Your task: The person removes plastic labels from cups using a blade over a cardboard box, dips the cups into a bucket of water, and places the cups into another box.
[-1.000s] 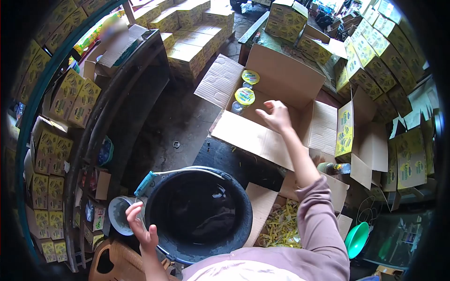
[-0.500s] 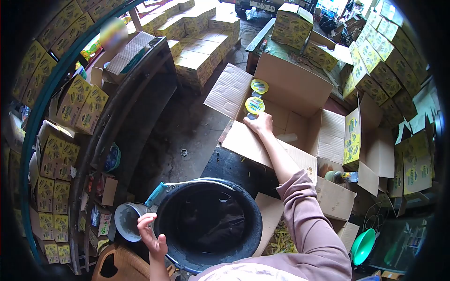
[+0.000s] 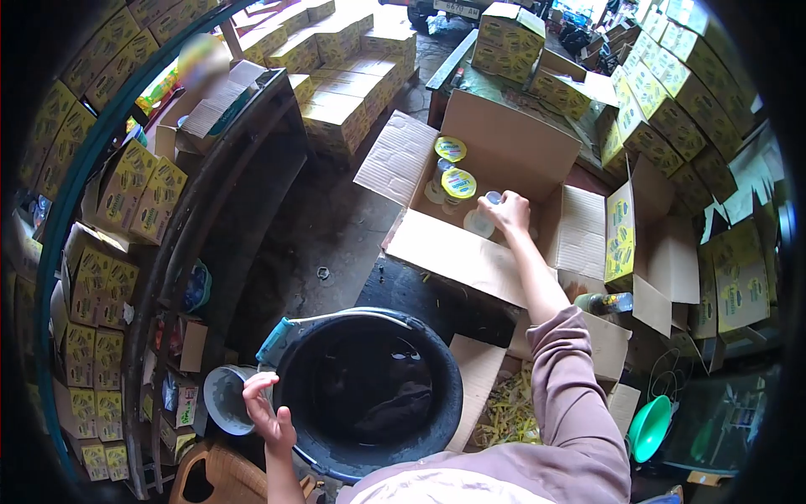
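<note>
My right hand (image 3: pixel 509 212) is inside the open cardboard box (image 3: pixel 504 126), its fingers closed on a small clear plastic cup (image 3: pixel 494 198) whose round end shows. Just left of that hand, a pale translucent cup (image 3: pixel 478 223) lies in the box. Two cups with yellow lemon-print lids (image 3: pixel 458 182) sit toward the box's left side, with clear cups partly visible around them. My left hand (image 3: pixel 270 412) holds nothing, its fingers apart, beside the rim of the black bucket (image 3: pixel 457 395) of dark water and near a grey pail (image 3: pixel 225 401).
A plastic bottle (image 3: pixel 606 302) lies right of the box, near another open carton (image 3: pixel 620 239). A green bowl (image 3: pixel 650 428) is at lower right. Stacked yellow-printed cartons (image 3: pixel 340 113) stand behind and along both sides. A dark bench (image 3: pixel 243 185) runs along the left.
My right hand has moved right inside the box, away from the yellow-lidded cups, and now grips a clear cup there. My left hand has barely moved. The view has shifted slightly.
</note>
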### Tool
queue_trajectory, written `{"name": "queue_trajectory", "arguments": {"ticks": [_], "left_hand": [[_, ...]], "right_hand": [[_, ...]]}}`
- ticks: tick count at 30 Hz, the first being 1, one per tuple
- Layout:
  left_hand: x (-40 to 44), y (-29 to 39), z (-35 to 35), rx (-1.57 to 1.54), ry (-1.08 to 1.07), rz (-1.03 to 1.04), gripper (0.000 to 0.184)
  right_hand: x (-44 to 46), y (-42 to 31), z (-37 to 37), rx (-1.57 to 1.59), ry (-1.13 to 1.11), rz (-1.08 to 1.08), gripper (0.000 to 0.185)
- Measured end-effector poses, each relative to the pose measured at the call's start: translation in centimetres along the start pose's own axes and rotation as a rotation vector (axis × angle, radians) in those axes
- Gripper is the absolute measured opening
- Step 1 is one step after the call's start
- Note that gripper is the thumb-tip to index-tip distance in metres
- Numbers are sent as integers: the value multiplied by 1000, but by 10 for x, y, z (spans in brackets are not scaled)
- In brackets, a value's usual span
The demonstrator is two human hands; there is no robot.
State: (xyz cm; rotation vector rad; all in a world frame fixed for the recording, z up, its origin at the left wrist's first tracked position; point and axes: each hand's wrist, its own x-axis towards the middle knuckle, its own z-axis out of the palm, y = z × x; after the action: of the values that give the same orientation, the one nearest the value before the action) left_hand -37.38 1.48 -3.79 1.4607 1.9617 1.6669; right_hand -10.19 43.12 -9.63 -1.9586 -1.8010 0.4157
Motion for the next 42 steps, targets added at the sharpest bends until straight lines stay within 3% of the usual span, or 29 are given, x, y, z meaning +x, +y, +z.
{"name": "queue_trajectory", "arguments": {"ticks": [4, 6, 9, 12, 14, 16, 18, 20, 22, 23, 26, 27, 30, 31, 32, 33, 36, 40, 42], "left_hand": [[-1, 2, 0, -17, 9, 31, 50], [-1, 2, -1, -6, 6, 58, 50], [-2, 1, -3, 21, 19, 138, 41], [-8, 21, 2, 81, 61, 206, 34], [-18, 50, 21, -159, 52, 220, 34], [-37, 93, 43, -496, -192, 47, 40], [-61, 123, 68, -913, -576, -214, 54], [-93, 132, 95, -1348, -890, -633, 61], [-117, 139, 113, -1573, -982, -897, 61], [-123, 154, 120, -1499, -1019, -842, 60], [-150, 166, 135, -1504, -1065, -896, 64], [-159, 167, 141, -1528, -1089, -953, 59], [-192, 177, 155, -1176, -1030, -1017, 47], [-200, 182, 155, -1195, -1012, -1062, 42], [-205, 185, 158, -1188, -1005, -1036, 42], [-209, 185, 160, -1181, -995, -1010, 43], [-216, 191, 161, -1181, -965, -932, 44], [-215, 202, 158, -1165, -834, -803, 45], [-212, 203, 152, -1219, -793, -759, 46]], "right_hand": [[-19, 14, -47, 192, 174, -231, 39], [-46, 15, -68, 566, 194, -370, 29], [-114, 1, -111, 1011, 117, -377, 34], [-201, -11, -151, 1001, 193, -466, 38], [-257, -11, -169, 975, 268, -504, 41], [-308, 1, -189, 799, 242, -588, 48], [-349, 12, -203, 643, 361, -759, 49], [-388, 29, -214, 495, 403, -966, 43], [-422, 54, -220, 466, 356, -1059, 38], [-438, 68, -222, 449, 330, -1104, 35], [-484, 103, -230, 240, 276, -990, 31], [-496, 118, -231, 145, 247, -965, 32], [-528, 149, -244, 91, 263, -781, 35], [-536, 163, -251, 144, 326, -667, 43], [-544, 186, -252, 185, 405, -525, 37], [-545, 212, -250, 153, 619, -444, 24], [-549, 305, -228, 329, 907, 274, 9], [-543, 406, -199, -77, 653, 651, 20], [-528, 427, -193, 2, 489, 900, 25]]}}
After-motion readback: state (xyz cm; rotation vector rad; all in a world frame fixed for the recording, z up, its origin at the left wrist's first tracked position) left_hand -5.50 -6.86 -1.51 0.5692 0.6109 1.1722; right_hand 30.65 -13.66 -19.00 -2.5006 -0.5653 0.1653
